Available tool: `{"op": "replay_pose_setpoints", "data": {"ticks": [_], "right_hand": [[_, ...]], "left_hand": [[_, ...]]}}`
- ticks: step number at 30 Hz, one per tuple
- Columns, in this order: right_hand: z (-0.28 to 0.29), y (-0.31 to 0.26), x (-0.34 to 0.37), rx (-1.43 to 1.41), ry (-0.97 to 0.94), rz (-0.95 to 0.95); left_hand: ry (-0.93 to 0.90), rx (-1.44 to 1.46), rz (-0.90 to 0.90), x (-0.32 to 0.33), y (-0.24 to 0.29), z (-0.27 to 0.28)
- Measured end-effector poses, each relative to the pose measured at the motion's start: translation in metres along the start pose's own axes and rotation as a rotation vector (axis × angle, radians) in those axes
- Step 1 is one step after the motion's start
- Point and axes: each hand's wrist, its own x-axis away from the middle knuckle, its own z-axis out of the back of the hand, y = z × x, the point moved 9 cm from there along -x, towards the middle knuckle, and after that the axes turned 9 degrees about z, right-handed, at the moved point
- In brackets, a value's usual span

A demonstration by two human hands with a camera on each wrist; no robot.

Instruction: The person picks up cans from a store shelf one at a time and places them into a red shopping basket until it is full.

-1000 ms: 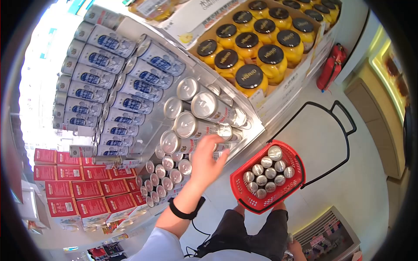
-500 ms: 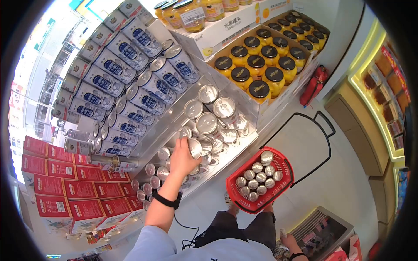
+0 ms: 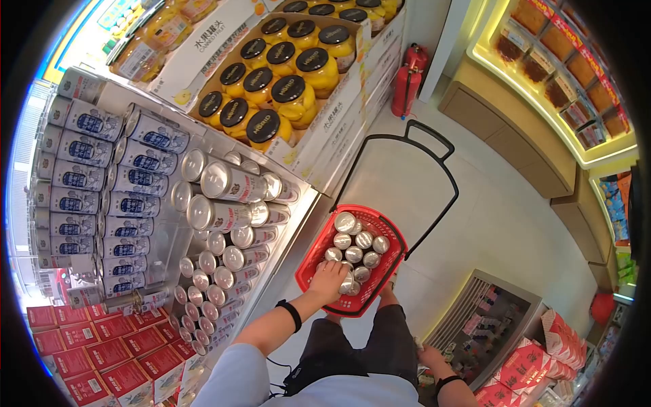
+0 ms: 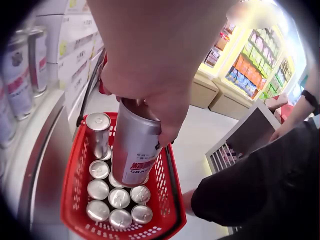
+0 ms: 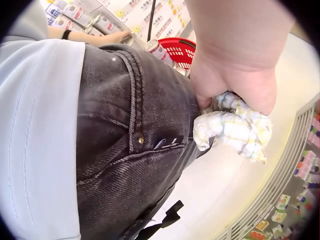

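Note:
My left hand (image 3: 329,281) is over the near end of the red shopping basket (image 3: 308,277). It grips a tall silver beer can (image 4: 134,150) by its upper part, seen in the left wrist view, with the can upright above the basket. Several silver cans (image 4: 119,198) stand packed together inside, round lids facing up. Low beside my right leg, my right hand (image 5: 245,85) holds a crumpled checked cloth (image 5: 232,131), white with pale yellow and grey lines.
Silver cans (image 3: 234,183) stand on the display shelf to the left, near blue-and-white cans (image 3: 81,173) and red boxes (image 3: 112,353). Jars of yellow fruit (image 3: 261,129) sit in cartons ahead. The basket's black handle (image 3: 441,203) leans away over the floor. A low grille-fronted unit (image 3: 441,308) stands right.
My left hand has left the cans on the shelf and moved right to the basket, now with a can in its grip. The head view has shifted. My right hand stays low by the leg.

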Motion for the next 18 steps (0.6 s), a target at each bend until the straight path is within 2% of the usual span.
{"op": "replay_pose_setpoints", "data": {"ticks": [1, 3, 4, 5, 10, 14, 18], "right_hand": [[0.001, 0.012, -0.002, -0.008, -0.004, -0.014], [0.011, 0.025, 0.016, -0.070, -0.042, -0.089], [0.014, 0.034, 0.024, -0.092, -0.037, -0.112], [0.014, 0.047, 0.027, -0.114, -0.036, -0.136], [-0.012, 0.116, 0.035, -0.193, -0.125, -0.270], [-0.024, 0.133, 0.034, -0.199, -0.178, -0.335], [-0.042, 0.137, 0.018, -0.197, -0.168, -0.266]], "left_hand": [[-0.030, -0.070, -0.035, -0.028, 0.012, -0.023], [0.027, -0.232, -0.061, -0.081, 0.023, -0.077], [0.135, -0.249, -0.065, -0.104, 0.027, -0.090], [0.082, -0.242, -0.052, -0.127, 0.030, -0.102], [0.145, -0.237, 0.150, -0.204, 0.023, -0.128], [0.119, -0.229, 0.277, -0.240, 0.001, -0.129], [0.083, -0.199, 0.338, -0.265, -0.008, -0.128]]}}
